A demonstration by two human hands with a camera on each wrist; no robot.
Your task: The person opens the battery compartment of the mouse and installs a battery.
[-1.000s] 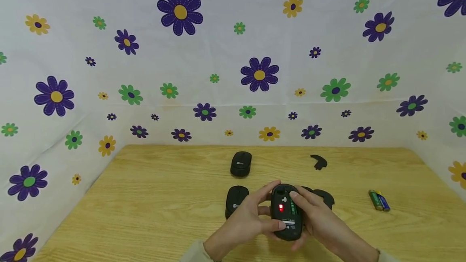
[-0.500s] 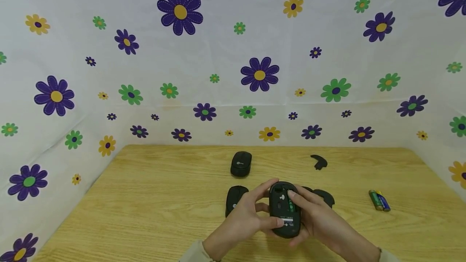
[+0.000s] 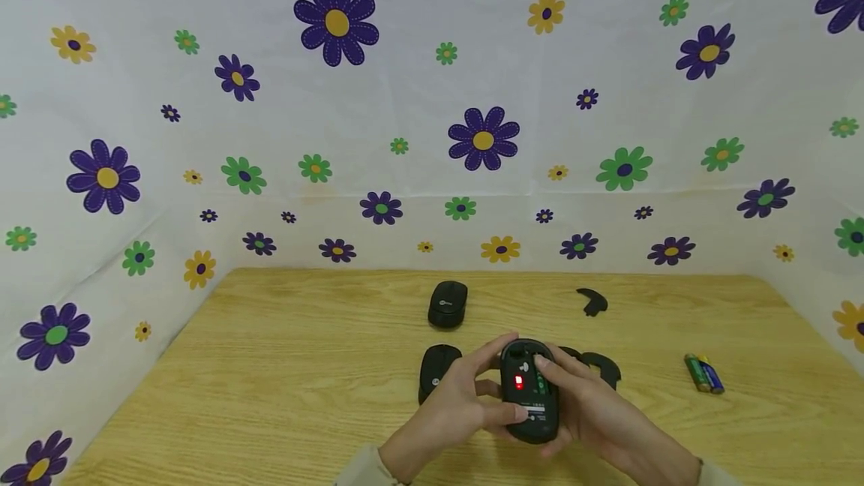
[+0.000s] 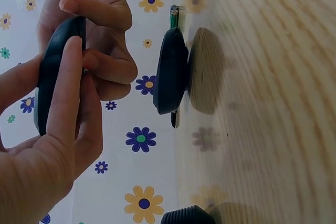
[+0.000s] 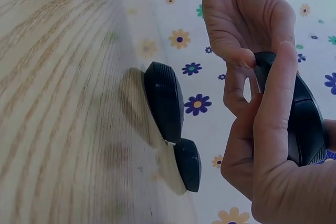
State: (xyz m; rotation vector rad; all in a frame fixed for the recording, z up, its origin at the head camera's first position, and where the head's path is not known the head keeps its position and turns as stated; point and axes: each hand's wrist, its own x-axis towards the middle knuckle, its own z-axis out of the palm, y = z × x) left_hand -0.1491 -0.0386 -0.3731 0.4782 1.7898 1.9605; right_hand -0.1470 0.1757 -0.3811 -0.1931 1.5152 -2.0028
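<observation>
From my remote station I see a white cloth [image 3: 378, 96] printed with purple, green and yellow flowers rising behind a wood-grain tabletop [image 3: 304, 366]. At the fingertips, the person's two hands hold a black optical mouse [image 3: 528, 396] above the near part of the table, underside toward the head camera. The left hand [image 3: 459, 402] grips it from nine o'clock, fingers narrowed round the body, its thumb across the lower underside by the printed label. The right hand [image 3: 597, 403] grips it from three o'clock, fingers along the body and thumb on the upper end of the uncovered battery bay, where a green battery [image 3: 541, 383] shows. A red light [image 3: 519, 381] glows on the underside. Going outward from the held mouse, I make out a second black mouse [image 3: 437, 370] between nine and ten o'clock, partly behind the left hand, and a third mouse [image 3: 448, 304] farther off between ten and eleven. Between two and three o'clock, just past the right hand, lies a curved black piece [image 3: 610, 370]; a smaller hooked black piece [image 3: 595, 301] sits near one o'clock. Well apart at three o'clock, a green cell [image 3: 697, 373] and a blue-and-yellow cell [image 3: 712, 376] lie side by side.
</observation>
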